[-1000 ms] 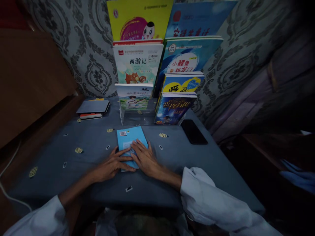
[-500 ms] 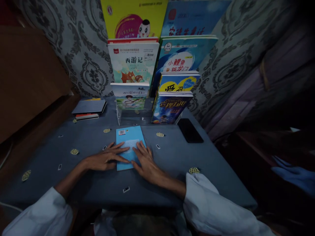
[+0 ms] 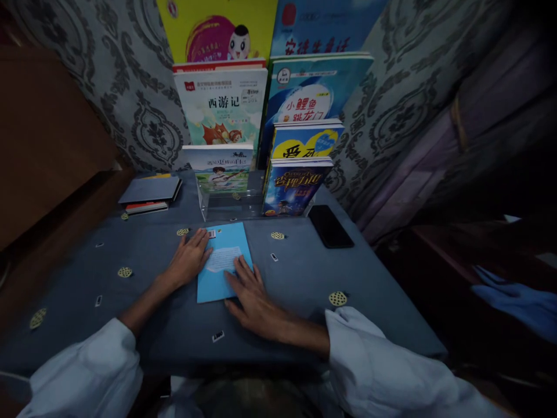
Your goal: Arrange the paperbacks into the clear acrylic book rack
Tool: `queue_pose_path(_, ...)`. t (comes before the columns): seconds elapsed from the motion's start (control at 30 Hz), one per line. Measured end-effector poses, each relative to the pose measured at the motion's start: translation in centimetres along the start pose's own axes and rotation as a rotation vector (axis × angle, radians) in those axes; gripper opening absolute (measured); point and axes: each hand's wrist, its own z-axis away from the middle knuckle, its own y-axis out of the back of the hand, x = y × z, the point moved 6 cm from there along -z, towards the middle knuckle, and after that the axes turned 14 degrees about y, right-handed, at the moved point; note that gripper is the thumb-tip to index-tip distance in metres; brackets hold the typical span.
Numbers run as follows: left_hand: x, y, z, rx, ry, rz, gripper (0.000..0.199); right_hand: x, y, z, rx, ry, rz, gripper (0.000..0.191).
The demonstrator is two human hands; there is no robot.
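A light blue book (image 3: 224,259) lies flat on the dark blue-grey tablecloth (image 3: 296,296), its barcode corner away from me. My left hand (image 3: 189,255) rests at the book's left edge near the barcode, fingers stretched out. Across the lower right part of the book lies my right hand (image 3: 252,296), its fingers spread on the cover and the thumb near the bottom edge. Neither hand is gripping anything.
Behind the book, a clear stand (image 3: 230,208) holds several upright books, among them a dark blue one (image 3: 293,188). A black phone (image 3: 331,226) lies to the right. Stacked books (image 3: 150,191) are at the back left. Patterned curtain (image 3: 154,125) hangs behind.
My left hand has moved up and left, from the middle of the cover to its upper left edge. My right hand has slid slightly down the book. The camera view has shifted slightly.
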Motion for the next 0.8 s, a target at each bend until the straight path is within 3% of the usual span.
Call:
queue_pose_path(0.2,1.2,0.2,-0.7,0.018,-0.02,-0.045,0.05,-0.3,0.8,0.0,-0.007,0.088,0.153,0.056)
queue_pose_path(0.47,2.3,0.1,-1.8,0.04,-0.085,-0.025,0.048,0.9,1.1,-0.2,0.148,0.174,0.177,0.045)
queue_pose_path(0.8,4.8,-0.8,-3.3,-0.06,-0.185,0.056,0.049,1.9,0.8,-0.5,0.211,0.201,0.134,0.043)
